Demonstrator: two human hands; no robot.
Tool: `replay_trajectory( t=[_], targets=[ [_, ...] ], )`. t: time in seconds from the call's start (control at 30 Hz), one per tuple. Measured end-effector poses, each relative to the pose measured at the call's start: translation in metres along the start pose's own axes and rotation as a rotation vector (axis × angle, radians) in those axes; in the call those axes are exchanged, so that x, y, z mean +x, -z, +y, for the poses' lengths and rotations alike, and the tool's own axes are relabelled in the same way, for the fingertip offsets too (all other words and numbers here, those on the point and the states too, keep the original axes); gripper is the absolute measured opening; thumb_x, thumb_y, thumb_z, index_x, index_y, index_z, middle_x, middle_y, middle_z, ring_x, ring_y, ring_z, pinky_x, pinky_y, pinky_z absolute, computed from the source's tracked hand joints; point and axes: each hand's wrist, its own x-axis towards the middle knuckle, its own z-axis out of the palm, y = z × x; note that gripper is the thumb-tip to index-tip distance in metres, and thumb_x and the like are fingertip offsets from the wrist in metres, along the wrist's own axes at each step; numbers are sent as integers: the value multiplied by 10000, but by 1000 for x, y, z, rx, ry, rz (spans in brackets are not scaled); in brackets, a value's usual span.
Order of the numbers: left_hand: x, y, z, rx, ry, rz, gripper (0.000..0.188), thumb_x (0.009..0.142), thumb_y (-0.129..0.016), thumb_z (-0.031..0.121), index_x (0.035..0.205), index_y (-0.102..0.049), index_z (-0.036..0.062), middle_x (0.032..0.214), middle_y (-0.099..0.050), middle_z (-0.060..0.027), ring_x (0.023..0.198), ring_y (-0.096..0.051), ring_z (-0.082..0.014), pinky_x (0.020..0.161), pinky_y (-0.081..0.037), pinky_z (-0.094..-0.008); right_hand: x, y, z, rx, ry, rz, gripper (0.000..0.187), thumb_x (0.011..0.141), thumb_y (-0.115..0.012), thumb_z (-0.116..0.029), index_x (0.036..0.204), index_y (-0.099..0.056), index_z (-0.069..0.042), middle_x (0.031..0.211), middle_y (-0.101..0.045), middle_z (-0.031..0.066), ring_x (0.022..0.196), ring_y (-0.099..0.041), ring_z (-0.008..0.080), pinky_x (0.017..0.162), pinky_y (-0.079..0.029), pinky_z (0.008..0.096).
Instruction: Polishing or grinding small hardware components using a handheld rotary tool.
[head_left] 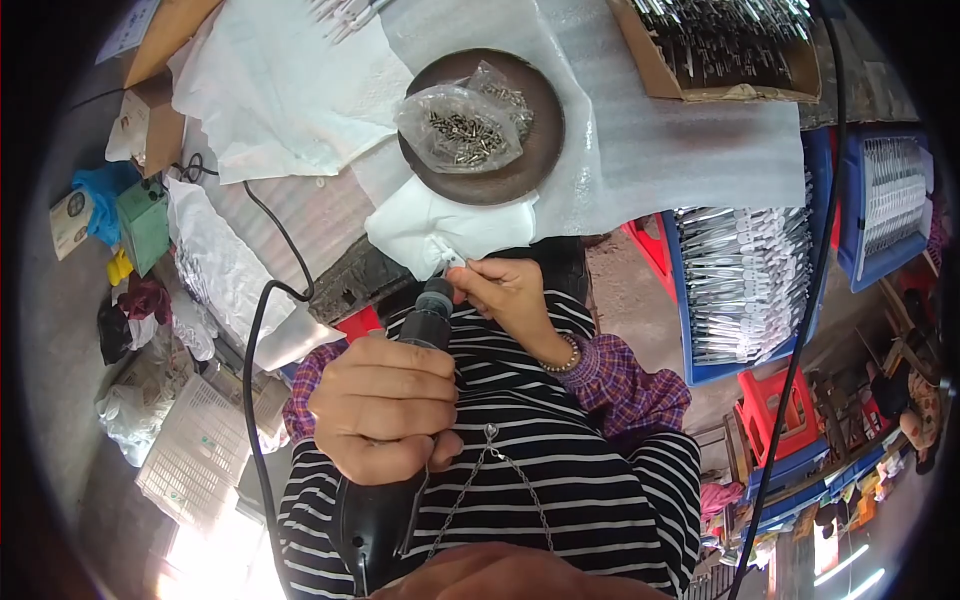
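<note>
Scanning from the left of the brown round dish point(520, 160): a green box-like device point(143, 225) well left of the dish and lower, with a blue cloth point(100, 195) beside it and crinkled clear plastic wrap point(215, 265) just right of it. Running down from that side, a black cable point(255, 340) toward the tool. Below the dish and a little left, the left hand point(385, 405) wrapped tight around the body of a black electric screwdriver point(400, 420), all fingers closed on it. Long axis of the tool pointing up and slightly right, from the fat rear end low in the picture to the narrow nose point(437, 298) just under the dish's lower rim. Directly at that nose, the right hand point(505, 295), fingertips pinched narrow on a small metal part point(455, 262), too small to tell more; the part sits touching or just off the tool's tip, against a white cloth point(440, 235) that hangs below the dish. So the part lies straight ahead of the tool along its axis, with the right hand the nearer of the two. A beaded bracelet point(560, 362) on that wrist. In the dish itself, a clear bag of screws point(462, 128). White foam sheet point(640, 140) under the dish on the counter. Right of the dish, a blue crate point(745, 285) packed with long pale metal pieces, and further right a second blue crate point(890, 205) of the same.
</note>
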Motion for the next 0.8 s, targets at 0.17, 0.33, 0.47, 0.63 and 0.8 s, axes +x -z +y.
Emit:
replay_trajectory(
  t=[0.17,0.33,0.47,0.63,0.8],
  targets=[
    [-2,-1,-2,-7,-32,34,251,694,-699,-48,703,-458,23,607,-575,-115,501,-575,-222,515,-531,-353,-1,1,3,11,-8,2,239,859,-634,-141,687,-649,25,529,-509,-27,441,-385,14,396,-257,171],
    [4,6,-1,-25,-25,39,300,658,-721,-53,673,-429,14,645,-580,-141,509,-578,-253,480,-514,-357,-1,1,2,2,20,-11,236,859,-639,-151,696,-653,20,539,-517,-24,446,-393,14,395,-266,171],
    [-8,4,-3,-45,-75,183,330,632,-733,-61,750,-433,9,663,-585,-142,520,-592,-261,473,-516,-360,1,1,5,11,7,-10,263,854,-639,-160,661,-650,18,484,-467,-48,424,-369,7,391,-234,182],
    [-11,7,3,24,-65,51,376,636,-718,-63,858,-423,7,669,-583,-146,533,-598,-259,494,-525,-376,1,5,6,31,-11,-19,271,854,-639,-173,664,-646,21,475,-461,-44,411,-364,11,384,-231,185],
    [-14,8,10,-2,-111,99,375,637,-712,-67,868,-428,12,710,-587,-153,562,-610,-277,500,-529,-386,1,3,4,33,4,-49,271,854,-635,-172,666,-641,23,474,-460,-36,409,-368,14,381,-235,192]
  ],
)
